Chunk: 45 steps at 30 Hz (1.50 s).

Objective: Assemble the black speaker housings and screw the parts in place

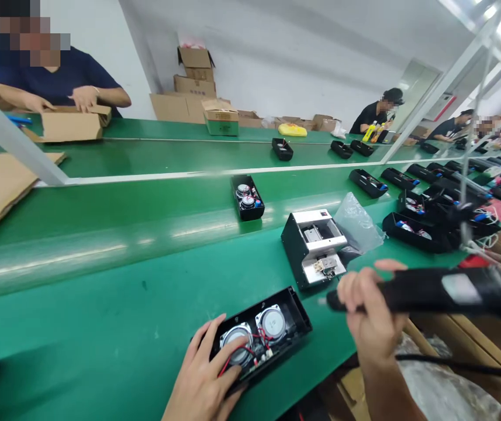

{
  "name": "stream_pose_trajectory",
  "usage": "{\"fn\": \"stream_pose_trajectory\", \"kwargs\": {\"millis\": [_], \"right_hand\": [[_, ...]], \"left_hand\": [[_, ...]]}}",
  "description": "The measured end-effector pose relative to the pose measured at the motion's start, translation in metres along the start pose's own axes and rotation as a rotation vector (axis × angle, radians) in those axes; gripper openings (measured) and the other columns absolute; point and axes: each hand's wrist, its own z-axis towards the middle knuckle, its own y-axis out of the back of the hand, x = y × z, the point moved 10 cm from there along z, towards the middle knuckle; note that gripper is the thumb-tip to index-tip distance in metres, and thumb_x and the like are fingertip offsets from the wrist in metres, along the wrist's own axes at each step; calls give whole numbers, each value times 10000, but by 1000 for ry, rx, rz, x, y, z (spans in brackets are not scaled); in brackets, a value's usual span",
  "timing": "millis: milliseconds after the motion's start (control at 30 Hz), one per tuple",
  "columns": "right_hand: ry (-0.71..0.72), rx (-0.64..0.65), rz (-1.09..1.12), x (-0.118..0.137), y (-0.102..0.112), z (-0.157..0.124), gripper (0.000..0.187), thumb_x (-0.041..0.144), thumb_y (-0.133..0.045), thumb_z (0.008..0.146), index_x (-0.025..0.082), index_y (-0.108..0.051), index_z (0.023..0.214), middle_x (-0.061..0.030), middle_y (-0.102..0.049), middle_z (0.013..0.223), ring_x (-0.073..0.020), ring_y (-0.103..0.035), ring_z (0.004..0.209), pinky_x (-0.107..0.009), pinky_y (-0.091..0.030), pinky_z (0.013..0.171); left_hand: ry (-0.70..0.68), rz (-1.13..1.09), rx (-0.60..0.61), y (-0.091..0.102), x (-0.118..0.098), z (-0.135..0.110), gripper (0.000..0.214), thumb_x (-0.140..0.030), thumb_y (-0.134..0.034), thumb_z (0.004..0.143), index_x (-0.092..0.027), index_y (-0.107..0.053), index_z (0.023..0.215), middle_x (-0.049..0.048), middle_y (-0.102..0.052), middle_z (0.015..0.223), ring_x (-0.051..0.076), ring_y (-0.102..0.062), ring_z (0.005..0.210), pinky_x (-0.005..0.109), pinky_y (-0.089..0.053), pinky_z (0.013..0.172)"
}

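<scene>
My left hand (pixel 208 371) grips the near left end of a black speaker housing (pixel 296 313) lying open on the green bench. Two round speaker drivers (pixel 273 323) sit inside it, with red and black wires around them; my fingers cover part of one driver. Off to the right, my right hand (pixel 370 310) is wrapped round a black electric screwdriver (pixel 429 290), its tip pointing left toward the housing and apart from it. Just behind that tip stands a black and silver screw feeder (pixel 315 245).
A similar speaker housing (pixel 248 197) lies on the green conveyor (pixel 145 216) beyond the bench. Several black housings (pixel 417 231) crowd the right side near a plastic bag (pixel 358 225). Cardboard boxes stand below at right. Across the line, a person handles a carton (pixel 72 126).
</scene>
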Motion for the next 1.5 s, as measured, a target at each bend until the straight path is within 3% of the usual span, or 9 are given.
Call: {"fn": "stream_pose_trajectory", "kwargs": {"millis": [67, 200, 433, 500, 700, 900, 1133, 1333, 1500], "right_hand": [[66, -145, -27, -4, 21, 34, 347, 307, -829, 987, 304, -554, 1199, 126, -526, 620, -130, -467, 481, -309, -472, 572], [61, -139, -132, -31, 26, 72, 357, 370, -866, 927, 257, -568, 1088, 116, -600, 592, -136, -530, 464, -307, -489, 558], [-307, 212, -194, -83, 5, 36, 383, 423, -939, 827, 223, -662, 999, 85, -589, 586, -137, -509, 449, -301, -432, 455], [-314, 213, -145, -80, 9, 29, 388, 420, -927, 865, 229, -673, 1089, 92, -600, 624, -135, -516, 447, -299, -428, 456], [21, -61, -37, -38, 35, 60, 418, 376, -868, 971, 269, -587, 1262, 112, -641, 673, -142, -587, 534, -310, -509, 610], [12, -16, -159, -43, 11, 75, 355, 372, -854, 906, 243, -579, 1090, 110, -598, 539, -141, -528, 434, -297, -474, 514], [-392, 282, -134, -79, 3, 29, 458, 433, -958, 838, 210, -658, 1103, 86, -583, 627, -118, -511, 437, -261, -414, 448], [-290, 374, 321, -7, -22, -26, 266, 416, -793, 1064, 322, -648, 1267, 102, -519, 620, -99, -425, 442, -231, -349, 457], [-256, 431, 460, 24, -74, -76, 196, 412, -709, 1112, 406, -607, 1279, 114, -426, 597, -115, -348, 447, -246, -340, 471]], "left_hand": [[17, 7, 13, 0, 1, 2, 291, -320, -991, 782, -290, -708, 843, -73, -761, 1378, 448, -513, 1537, 617, -442, 1272], [-19, 33, 24, 5, 1, 5, 234, -297, -954, 814, -310, -724, 854, -91, -758, 1386, 445, -532, 1511, 622, -488, 1218], [-31, 50, 11, 8, 0, 6, 205, -319, -916, 867, -305, -712, 849, -103, -754, 1399, 440, -509, 1520, 619, -426, 1240], [-40, 53, 27, 8, -2, 8, 234, -335, -934, 849, -302, -703, 843, -104, -753, 1397, 441, -505, 1521, 609, -437, 1227], [-132, 95, -2, 14, -12, 15, 143, -194, -805, 862, -298, -706, 864, -79, -764, 1354, 411, -522, 1473, 552, -398, 1215], [-25, -39, -31, 9, -3, 13, 129, -239, -832, 863, -318, -730, 859, -110, -766, 1361, 391, -481, 1502, 497, -292, 1313], [-55, -2, -9, 9, -3, 13, 238, -264, -941, 802, -315, -711, 833, -104, -769, 1337, 401, -479, 1477, 498, -276, 1317], [-14, 39, -1, 6, -8, 13, 422, -408, -1092, 704, -304, -703, 828, -121, -771, 1322, 400, -474, 1489, 495, -273, 1329], [-25, 92, 8, 8, -13, 14, 470, -513, -1112, 689, -302, -705, 794, -132, -770, 1312, 395, -485, 1476, 500, -259, 1338]]}}
